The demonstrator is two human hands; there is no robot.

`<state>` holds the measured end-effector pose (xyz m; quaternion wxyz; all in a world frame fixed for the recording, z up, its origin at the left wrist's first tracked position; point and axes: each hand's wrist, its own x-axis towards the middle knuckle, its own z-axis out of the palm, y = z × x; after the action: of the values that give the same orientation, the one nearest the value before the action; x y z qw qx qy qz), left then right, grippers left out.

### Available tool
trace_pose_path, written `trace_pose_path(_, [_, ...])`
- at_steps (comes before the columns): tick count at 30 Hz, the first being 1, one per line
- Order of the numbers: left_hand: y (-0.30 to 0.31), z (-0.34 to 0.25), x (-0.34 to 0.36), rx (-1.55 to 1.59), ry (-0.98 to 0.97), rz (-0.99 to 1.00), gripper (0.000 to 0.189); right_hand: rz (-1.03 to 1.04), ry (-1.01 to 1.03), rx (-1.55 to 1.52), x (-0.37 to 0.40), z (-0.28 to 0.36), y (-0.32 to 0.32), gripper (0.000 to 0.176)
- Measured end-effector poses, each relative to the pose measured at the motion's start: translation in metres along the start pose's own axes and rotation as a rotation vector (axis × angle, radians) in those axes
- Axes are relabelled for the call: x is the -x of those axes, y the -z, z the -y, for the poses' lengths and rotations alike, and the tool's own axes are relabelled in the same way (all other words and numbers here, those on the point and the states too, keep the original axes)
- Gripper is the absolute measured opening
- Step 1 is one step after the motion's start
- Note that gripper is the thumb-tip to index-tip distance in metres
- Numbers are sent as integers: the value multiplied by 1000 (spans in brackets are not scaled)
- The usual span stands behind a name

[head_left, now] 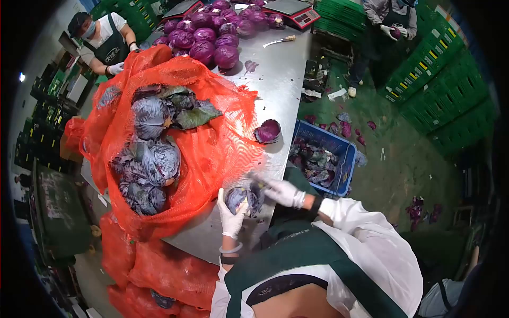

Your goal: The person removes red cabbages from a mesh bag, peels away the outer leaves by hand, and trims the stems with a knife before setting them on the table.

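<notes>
My left hand, in a white glove, grips a red cabbage from the near side at the table's edge. The cabbage's stem end and loose outer leaves face up. Just right of it, my gloved right hand is closed around what looks like a knife, its blade blurred by motion over the cabbage. An opened orange mesh sack lies to the left, with several untrimmed red cabbages in it. A purple leaf piece shaped like a cup rests on the metal table.
Peeled red cabbages are heaped at the far end beside a scale. Another knife lies on the table. A blue crate holds leaf scraps by my right. Full sacks sit below. Two co-workers stand farther off, near green crates.
</notes>
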<state>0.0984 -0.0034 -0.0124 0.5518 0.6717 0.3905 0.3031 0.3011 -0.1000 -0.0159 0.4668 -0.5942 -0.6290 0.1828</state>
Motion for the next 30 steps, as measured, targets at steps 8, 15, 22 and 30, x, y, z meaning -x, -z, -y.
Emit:
trace_pose_path(8, [7, -9, 11, 535, 406, 139, 84, -222, -358, 399, 30, -16, 73, 36])
trace_pose_path(15, [3, -32, -5, 337, 424, 212, 87, 301, -162, 253, -16, 43, -14, 58])
trace_pose_path(22, [6, -28, -12, 161, 446, 333, 81, 425, -60, 271, -39, 26, -17, 57])
trace_pose_path(30, [-18, 37, -35, -371, 183, 136, 87, 221, -28, 303, -41, 32, -27, 38])
